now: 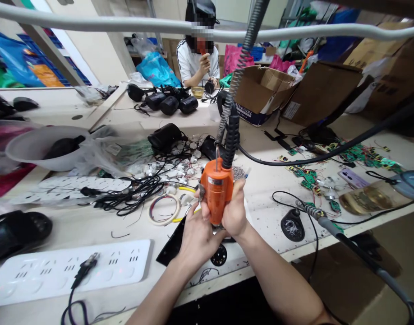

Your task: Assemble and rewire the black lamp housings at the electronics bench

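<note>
An orange electric screwdriver [216,192] hangs from a coiled spring and stands upright in front of me. My right hand [234,212] is wrapped around its right side. Close against its lower left is my left hand [199,237], fingers bent around something the screwdriver and hands mostly hide. A black plastic piece [171,241] lies under my left wrist. Below the hands is a black disc with holes [218,255]. A roll of tape [163,209] and yellow-handled pliers [186,189] lie to the left.
A white power strip [126,262] lies front left, a plug in it. Black cables [126,201] and small white parts lie behind. Circuit boards [306,178] and a soldering iron [328,224] are at right. Across the table, a person [198,67] sits near black housings [169,104].
</note>
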Motion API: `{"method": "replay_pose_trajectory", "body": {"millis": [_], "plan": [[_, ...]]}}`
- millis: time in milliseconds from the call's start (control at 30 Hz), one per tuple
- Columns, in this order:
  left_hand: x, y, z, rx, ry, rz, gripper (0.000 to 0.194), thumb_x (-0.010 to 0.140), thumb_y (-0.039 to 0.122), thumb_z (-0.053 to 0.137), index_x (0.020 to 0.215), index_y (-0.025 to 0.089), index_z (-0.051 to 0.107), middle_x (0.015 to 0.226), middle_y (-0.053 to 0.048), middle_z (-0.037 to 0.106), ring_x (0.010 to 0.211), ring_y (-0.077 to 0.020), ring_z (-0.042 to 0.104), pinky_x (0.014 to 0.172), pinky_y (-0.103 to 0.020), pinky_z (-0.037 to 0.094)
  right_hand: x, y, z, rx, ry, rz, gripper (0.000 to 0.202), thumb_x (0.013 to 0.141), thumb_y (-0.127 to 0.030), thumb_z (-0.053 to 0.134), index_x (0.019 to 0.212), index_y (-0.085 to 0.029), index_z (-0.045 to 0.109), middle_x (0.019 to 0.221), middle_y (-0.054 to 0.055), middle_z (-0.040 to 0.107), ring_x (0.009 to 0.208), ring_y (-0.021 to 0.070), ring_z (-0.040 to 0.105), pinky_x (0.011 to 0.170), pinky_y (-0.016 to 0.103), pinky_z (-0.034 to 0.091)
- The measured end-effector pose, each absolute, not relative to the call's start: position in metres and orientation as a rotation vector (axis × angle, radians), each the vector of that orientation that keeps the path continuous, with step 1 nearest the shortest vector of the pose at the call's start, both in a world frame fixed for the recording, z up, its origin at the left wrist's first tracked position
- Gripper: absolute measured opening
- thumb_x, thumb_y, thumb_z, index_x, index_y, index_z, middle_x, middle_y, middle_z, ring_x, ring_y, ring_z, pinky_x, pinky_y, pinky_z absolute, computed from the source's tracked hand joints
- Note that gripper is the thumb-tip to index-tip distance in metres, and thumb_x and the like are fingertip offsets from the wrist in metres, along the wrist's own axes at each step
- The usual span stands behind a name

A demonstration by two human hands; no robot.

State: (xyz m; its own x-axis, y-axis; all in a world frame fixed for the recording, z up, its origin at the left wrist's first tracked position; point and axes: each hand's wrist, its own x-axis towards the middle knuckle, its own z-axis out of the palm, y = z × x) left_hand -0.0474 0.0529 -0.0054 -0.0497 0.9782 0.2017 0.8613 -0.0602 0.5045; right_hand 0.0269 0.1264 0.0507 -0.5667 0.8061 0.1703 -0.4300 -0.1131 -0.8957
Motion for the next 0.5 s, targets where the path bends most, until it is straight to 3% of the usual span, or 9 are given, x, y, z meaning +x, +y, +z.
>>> {"method": "replay_pose_trajectory", "body": {"millis": [267, 400, 500], "plan": [[-0.047, 0.054, -0.004, 1.972, 1.997, 0.770, 0.021, 0.072, 0.021, 0.065, 0.092, 0.018, 0.063, 0.090, -0.010, 0.074, 0.095, -0.0321, 0.067, 0.102, -0.058, 0.042, 0.028, 0.124, 0.053, -0.422, -1.231, 1.907, 0.089, 0.065, -0.099, 0.036, 0.069, -0.016, 0.070, 0.041, 0.000, 0.048, 0.039, 0.0139, 0.047, 0.039, 0.025, 0.042], [-0.046, 0.055, -0.004, 1.912, 1.970, 0.748, 0.024, 0.075, 0.027, 0.070, 0.096, 0.019, 0.062, 0.086, -0.005, 0.073, 0.090, -0.0283, 0.068, 0.111, -0.058, 0.033, 0.047, 0.119, 0.078, -0.383, -1.155, 1.824, 0.087, 0.067, -0.097, 0.038, 0.079, -0.018, 0.072, 0.046, 0.000, 0.052, 0.036, 0.0120, 0.042, 0.034, 0.023, 0.033], [-0.046, 0.054, -0.006, 1.890, 1.954, 0.764, 0.033, 0.076, 0.034, 0.076, 0.102, 0.020, 0.061, 0.091, -0.003, 0.073, 0.091, -0.0264, 0.068, 0.116, -0.057, 0.025, 0.065, 0.116, 0.090, -0.397, -1.162, 1.706, 0.079, 0.071, -0.094, 0.039, 0.072, -0.021, 0.070, 0.045, -0.001, 0.049, 0.037, 0.0139, 0.044, 0.034, 0.025, 0.034]]}}
